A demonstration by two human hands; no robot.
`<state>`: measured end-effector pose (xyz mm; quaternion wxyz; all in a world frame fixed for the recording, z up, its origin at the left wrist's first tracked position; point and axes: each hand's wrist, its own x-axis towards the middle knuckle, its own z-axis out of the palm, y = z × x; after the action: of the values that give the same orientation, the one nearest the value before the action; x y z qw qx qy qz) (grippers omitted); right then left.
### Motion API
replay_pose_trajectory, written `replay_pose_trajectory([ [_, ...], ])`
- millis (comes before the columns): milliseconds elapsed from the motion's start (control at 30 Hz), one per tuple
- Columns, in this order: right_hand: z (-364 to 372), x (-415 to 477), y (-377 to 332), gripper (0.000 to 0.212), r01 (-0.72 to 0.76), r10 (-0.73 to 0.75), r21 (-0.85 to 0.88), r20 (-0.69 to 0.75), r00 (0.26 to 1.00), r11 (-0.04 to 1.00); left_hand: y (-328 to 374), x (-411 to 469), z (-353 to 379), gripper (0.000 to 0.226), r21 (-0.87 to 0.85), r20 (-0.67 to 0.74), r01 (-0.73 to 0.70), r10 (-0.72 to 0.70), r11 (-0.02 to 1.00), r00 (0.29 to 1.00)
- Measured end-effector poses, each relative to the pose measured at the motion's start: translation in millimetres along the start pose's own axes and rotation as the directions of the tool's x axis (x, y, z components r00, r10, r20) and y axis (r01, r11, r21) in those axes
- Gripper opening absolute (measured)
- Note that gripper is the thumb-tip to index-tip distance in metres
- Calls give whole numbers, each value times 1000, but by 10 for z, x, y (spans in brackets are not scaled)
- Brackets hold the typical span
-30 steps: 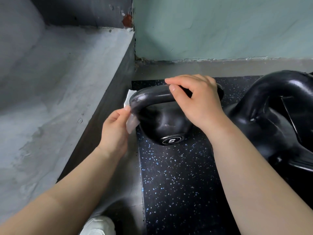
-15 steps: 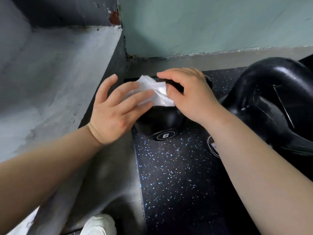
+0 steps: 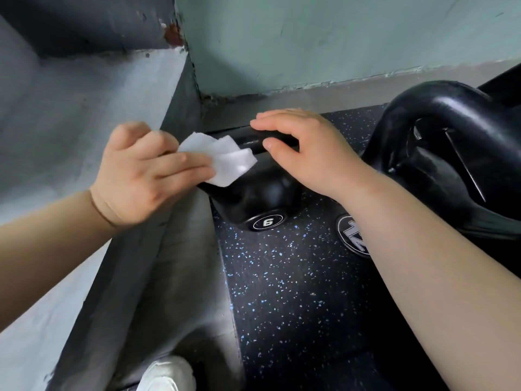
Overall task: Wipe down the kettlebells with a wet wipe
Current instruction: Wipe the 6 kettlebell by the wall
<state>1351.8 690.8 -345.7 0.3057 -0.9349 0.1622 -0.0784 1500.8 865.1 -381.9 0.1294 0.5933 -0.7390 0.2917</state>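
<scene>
Left hand point(image 3: 141, 176) pinches wet wipe point(image 3: 222, 159), right hand point(image 3: 307, 153) grips small kettlebell point(image 3: 259, 198) beside larger kettlebell point(image 3: 451, 165).

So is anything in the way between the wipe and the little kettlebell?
Nothing visible. The left hand holds the wet wipe right against the small kettlebell, and the right hand holds its handle farther right.

Place: I judge this a gym corner.
Flooring: black rubber mat point(image 3: 296, 292), blue-flecked, beneath me.
Equipment: small kettlebell point(image 3: 253, 198) marked 6; larger kettlebell point(image 3: 451, 165) marked 12 just beside it.
Surroundings: pale green wall point(image 3: 310, 38); worn grey concrete ledge point(image 3: 84, 94).
</scene>
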Motion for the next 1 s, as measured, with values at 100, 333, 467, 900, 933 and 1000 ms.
replay_pose_trajectory([
  [100, 3, -6, 10, 29, -5, 7, 36, -41, 999, 999, 217, -137, 3, 16, -64, 66, 98, -94, 993, 993],
  [333, 16, 4, 28, 30, 14, -12, 35, -52, 999, 999, 831, -25, 423, 21, -30, 218, 515, -497, 857, 840],
  [467, 22, -17, 9, 31, 24, -23, 11, -49, 999, 1000, 1033, 33, 509, 16, -106, 277, 591, -547, 800, 790],
  [900, -231, -711, 305, 29, -399, 403, 663, 158, 901, 633, 942, 636, 10, 29, -556, 814, 460, -344, -692, 467],
  [933, -205, -780, 357, 45, -489, 432, 708, 281, 857, 509, 921, 702, 14, 33, -542, 821, 447, -334, -712, 464],
  [1000, -168, -872, 426, 60, -576, 406, 743, 437, 803, 341, 900, 805, 67, 23, -509, 846, 461, -326, -727, 422],
])
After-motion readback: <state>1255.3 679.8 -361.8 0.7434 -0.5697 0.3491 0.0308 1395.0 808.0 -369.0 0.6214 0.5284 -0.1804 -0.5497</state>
